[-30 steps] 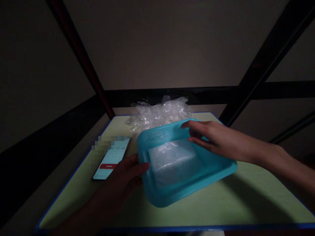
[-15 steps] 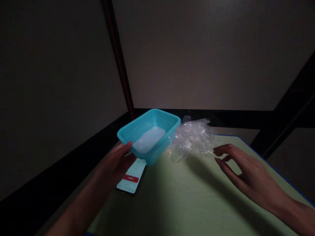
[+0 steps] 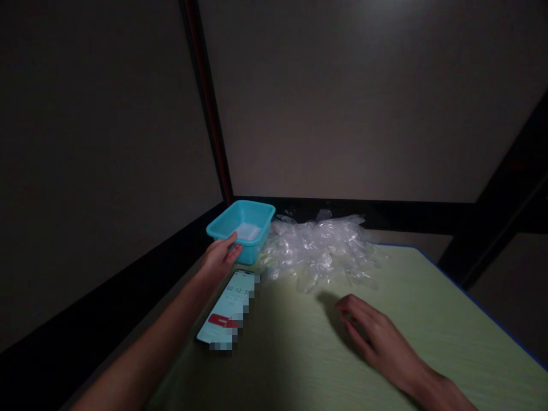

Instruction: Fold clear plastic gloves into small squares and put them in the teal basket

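Note:
My left hand (image 3: 221, 256) grips the near left rim of a turquoise plastic basin (image 3: 253, 251), thumb over the edge. Something white and flat (image 3: 247, 232) lies on the basin's bottom; its kind is unclear. The basin stands at the far left of the table, beside a heap of clear, crinkled plastic (image 3: 319, 248) that looks like disposable gloves. My right hand (image 3: 372, 337) is over the table in front of the heap, fingers curled and thumb apart from them, holding nothing I can see.
A phone (image 3: 226, 308) with a running timer and a red button lies on the table near my left forearm. The pale green table (image 3: 428, 308) has a blue edge on the right. Dark walls (image 3: 351, 114) rise behind and to the left.
My left hand has moved the basin away and to the left, lowering it from a tilt to the far left beside the heap. My right hand has come nearer and leftward.

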The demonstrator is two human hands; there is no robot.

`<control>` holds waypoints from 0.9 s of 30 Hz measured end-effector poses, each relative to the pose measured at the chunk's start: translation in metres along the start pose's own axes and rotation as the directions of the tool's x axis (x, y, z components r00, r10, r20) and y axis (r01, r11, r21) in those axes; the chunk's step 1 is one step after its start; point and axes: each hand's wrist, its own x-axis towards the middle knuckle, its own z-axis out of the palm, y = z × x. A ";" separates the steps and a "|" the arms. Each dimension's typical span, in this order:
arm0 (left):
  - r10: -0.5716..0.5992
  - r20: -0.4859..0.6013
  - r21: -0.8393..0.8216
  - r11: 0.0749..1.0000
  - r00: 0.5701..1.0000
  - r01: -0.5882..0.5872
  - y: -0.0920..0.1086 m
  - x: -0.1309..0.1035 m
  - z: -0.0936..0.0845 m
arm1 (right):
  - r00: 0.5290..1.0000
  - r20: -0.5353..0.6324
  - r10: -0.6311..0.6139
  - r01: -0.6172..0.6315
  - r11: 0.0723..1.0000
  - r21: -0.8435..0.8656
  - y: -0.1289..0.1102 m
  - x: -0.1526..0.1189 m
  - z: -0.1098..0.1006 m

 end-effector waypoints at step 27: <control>0.459 0.180 0.597 0.652 0.870 -0.467 -0.047 0.030 -0.046 | 0.986 0.167 -0.008 0.006 1.000 0.009 0.009 -0.010 0.017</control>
